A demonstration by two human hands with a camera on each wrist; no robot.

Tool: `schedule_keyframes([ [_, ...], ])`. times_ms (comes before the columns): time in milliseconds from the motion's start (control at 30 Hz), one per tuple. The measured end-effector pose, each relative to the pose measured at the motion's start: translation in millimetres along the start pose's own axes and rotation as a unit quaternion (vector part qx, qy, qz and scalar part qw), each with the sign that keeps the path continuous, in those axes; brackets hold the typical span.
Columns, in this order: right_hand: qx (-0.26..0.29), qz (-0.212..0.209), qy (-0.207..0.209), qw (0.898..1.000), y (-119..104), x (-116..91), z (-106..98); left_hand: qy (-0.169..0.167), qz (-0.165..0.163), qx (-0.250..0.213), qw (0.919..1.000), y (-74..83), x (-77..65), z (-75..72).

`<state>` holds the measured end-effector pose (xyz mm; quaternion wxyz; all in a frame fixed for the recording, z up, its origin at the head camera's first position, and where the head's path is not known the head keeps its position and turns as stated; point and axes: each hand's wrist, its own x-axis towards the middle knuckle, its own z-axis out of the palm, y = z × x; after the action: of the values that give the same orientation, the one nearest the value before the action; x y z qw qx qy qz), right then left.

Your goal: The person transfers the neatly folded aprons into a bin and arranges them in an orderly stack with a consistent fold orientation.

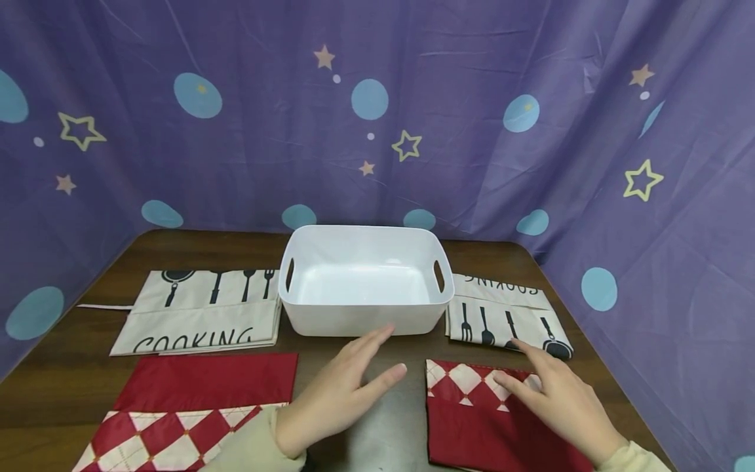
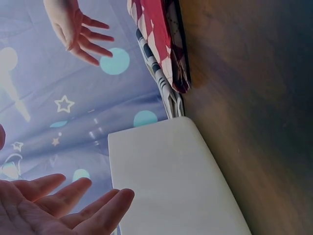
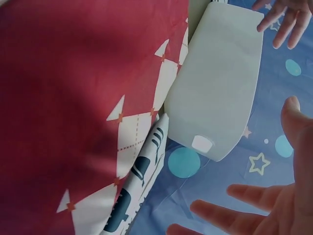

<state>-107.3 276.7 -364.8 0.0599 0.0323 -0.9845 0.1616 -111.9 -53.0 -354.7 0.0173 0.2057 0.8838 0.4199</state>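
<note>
My left hand [image 1: 339,393] hovers with straight fingers in front of the white plastic bin [image 1: 366,321], holding nothing. Over the folded red cloth with a diamond band [image 1: 466,426] at the right, my right hand [image 1: 560,400] is raised, fingers spread and nothing in its grasp. Behind that cloth lies a folded white cloth printed with utensils [image 1: 489,318]. On the left are a second folded white "COOKING" cloth [image 1: 200,321] and a second red diamond cloth [image 1: 212,380], partly covered by my left sleeve. In the left wrist view, both hands appear apart from the bin [image 2: 161,166].
The bin stands at the middle back of the dark wooden table [image 1: 377,419], its inside bare and a handle slot at each end. A thin white strap [image 1: 106,307] sticks out from the left white cloth. A purple curtain [image 1: 265,164] surrounds the table's back and sides.
</note>
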Motion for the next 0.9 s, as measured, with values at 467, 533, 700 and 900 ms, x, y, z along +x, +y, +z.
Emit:
schedule_keyframes([
  [467, -0.001, 0.039, -0.037, 0.999, 17, -12, 4, -0.039, -0.022, -0.048, 0.9978, 1.4, 2.3, 9.6],
  [533, -0.001, 0.043, -0.040, 0.998, 20, -13, 6, -0.040, -0.020, -0.049, 0.9978, 1.3, 2.7, 11.6],
  [700, -0.006, 0.060, -0.066, 0.996, 27, -14, 8, -0.037, -0.011, -0.056, 0.9977, 1.8, 2.5, 15.7],
  [900, -0.008, 0.071, -0.078, 0.994, 35, -15, 10, -0.048, -0.006, -0.078, 0.9958, 2.7, 3.6, 19.2],
])
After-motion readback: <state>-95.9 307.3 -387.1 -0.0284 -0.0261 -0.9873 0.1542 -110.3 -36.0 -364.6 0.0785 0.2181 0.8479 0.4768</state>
